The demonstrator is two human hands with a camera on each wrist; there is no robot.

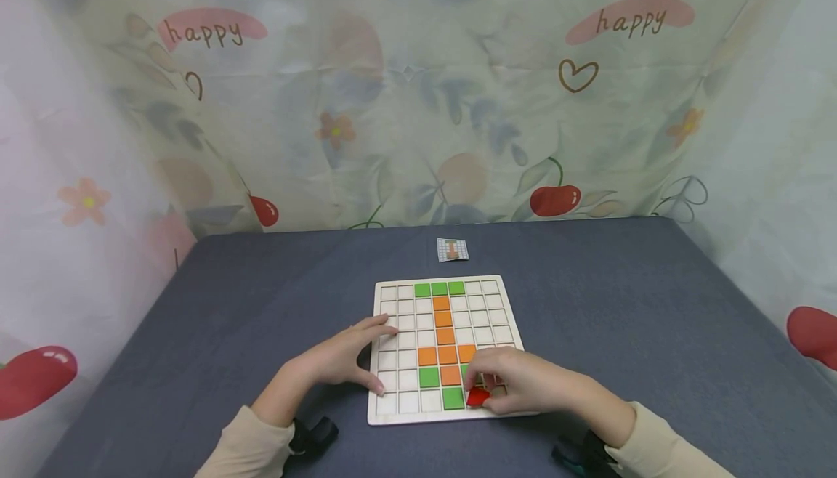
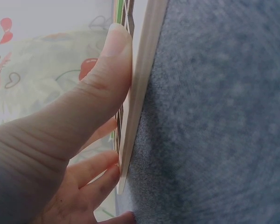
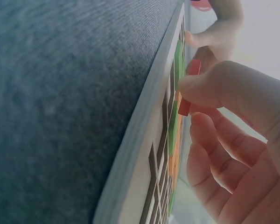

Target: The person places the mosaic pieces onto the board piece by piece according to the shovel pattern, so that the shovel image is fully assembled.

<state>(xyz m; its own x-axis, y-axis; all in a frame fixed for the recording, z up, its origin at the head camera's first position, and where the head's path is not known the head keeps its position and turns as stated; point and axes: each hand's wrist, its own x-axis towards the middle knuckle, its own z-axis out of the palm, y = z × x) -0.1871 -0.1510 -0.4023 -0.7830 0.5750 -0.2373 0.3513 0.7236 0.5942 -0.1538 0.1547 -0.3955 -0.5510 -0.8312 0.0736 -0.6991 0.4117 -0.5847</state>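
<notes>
A pale wooden grid board (image 1: 399, 419) lies on the dark cloth, with green and orange square tiles set in its cells. My left hand (image 1: 340, 356) rests at the board's left side, fingers spread and thumb on the rim. Between thumb and fingers, my right hand (image 1: 516, 376) pinches a red tile (image 1: 477, 397) over the bottom row, right of a green tile (image 1: 453, 398). From the right wrist, the red tile (image 3: 194, 66) appears tilted above the grid. Part of another green tile and several cells are hidden behind the right hand.
Beyond the board lies a small card (image 1: 453, 250) with a printed grid pattern. Dark grey-blue cloth (image 1: 261, 304) covers the table. Patterned curtains (image 1: 405, 100) hang behind it and at both sides. Both wrists wear black straps.
</notes>
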